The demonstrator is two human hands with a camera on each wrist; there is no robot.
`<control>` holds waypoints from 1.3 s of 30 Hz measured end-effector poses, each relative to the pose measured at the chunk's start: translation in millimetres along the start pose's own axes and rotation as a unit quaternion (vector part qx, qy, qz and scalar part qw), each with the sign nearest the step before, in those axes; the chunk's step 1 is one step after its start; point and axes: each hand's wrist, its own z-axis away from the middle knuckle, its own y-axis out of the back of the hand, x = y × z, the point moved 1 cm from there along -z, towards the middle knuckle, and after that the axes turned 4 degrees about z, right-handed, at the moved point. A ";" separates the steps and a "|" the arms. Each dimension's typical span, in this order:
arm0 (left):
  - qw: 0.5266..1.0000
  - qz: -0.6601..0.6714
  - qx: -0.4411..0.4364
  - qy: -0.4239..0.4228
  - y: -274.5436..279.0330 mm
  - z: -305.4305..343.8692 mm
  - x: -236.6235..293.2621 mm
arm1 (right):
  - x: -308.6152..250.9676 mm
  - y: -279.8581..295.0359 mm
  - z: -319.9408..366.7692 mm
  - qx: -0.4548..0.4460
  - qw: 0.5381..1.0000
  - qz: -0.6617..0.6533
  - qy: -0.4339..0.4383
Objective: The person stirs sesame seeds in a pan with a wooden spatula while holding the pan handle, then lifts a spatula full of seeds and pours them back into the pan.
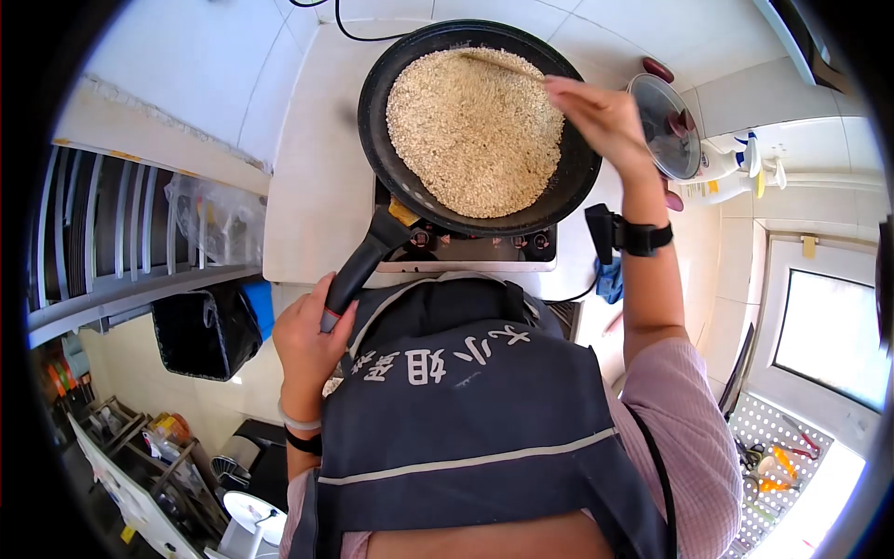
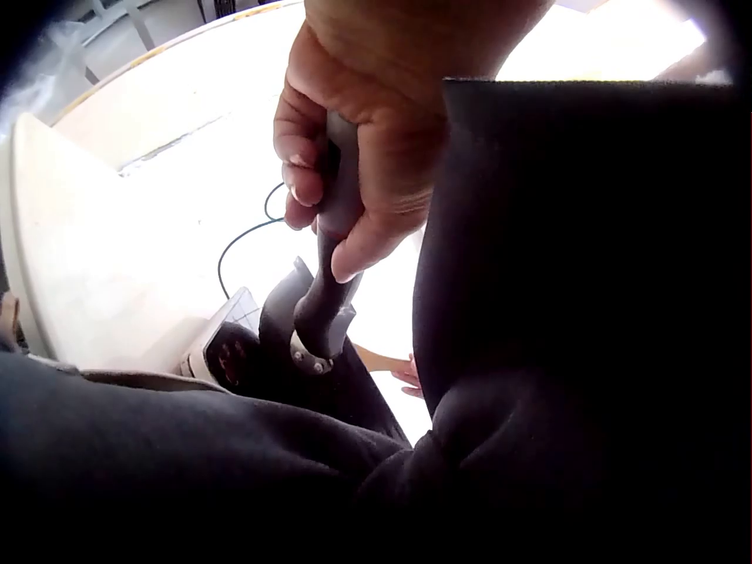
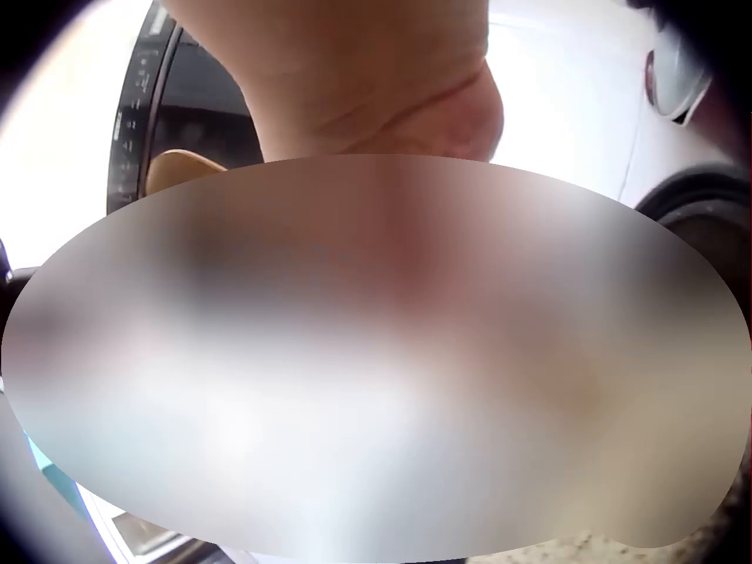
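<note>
A black frying pan sits over the cooktop, with a thick layer of pale, oat-like grains spread inside. My left hand grips its black handle; in the left wrist view the fingers and thumb of that hand wrap round the handle. Over the pan's right rim, my right hand holds a wooden spatula, whose far end lies among the grains near the back. Most of the right wrist view is blurred, leaving the fingers there hidden.
Beneath the pan is a black induction cooktop on a pale counter. To the right stand a glass lid and spray bottles. A black-lined bin is at lower left. A dark apron borders the counter front.
</note>
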 end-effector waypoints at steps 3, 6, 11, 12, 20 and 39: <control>1.000 0.000 0.001 -0.002 0.9 -0.8 1.8 | -3.7 -18.6 9.1 -0.077 0.996 -0.053 0.013; 1.000 0.005 0.009 -0.006 -1.0 -0.5 0.1 | -35.9 -5.4 23.4 -0.146 0.989 -0.031 0.017; 0.999 0.000 -0.022 0.029 2.9 -1.5 2.8 | -73.2 36.4 47.3 -0.193 0.974 0.001 0.116; 0.999 0.001 -0.019 0.027 3.0 -1.5 3.1 | -80.7 50.0 51.9 -0.195 0.974 0.001 0.116; 0.999 -0.006 -0.029 0.031 3.6 -2.6 4.7 | -105.2 51.7 76.3 -0.218 0.965 0.000 0.144; 0.999 -0.006 -0.032 0.038 3.4 -1.0 4.1 | -38.2 75.4 72.1 0.190 0.933 -0.074 -0.295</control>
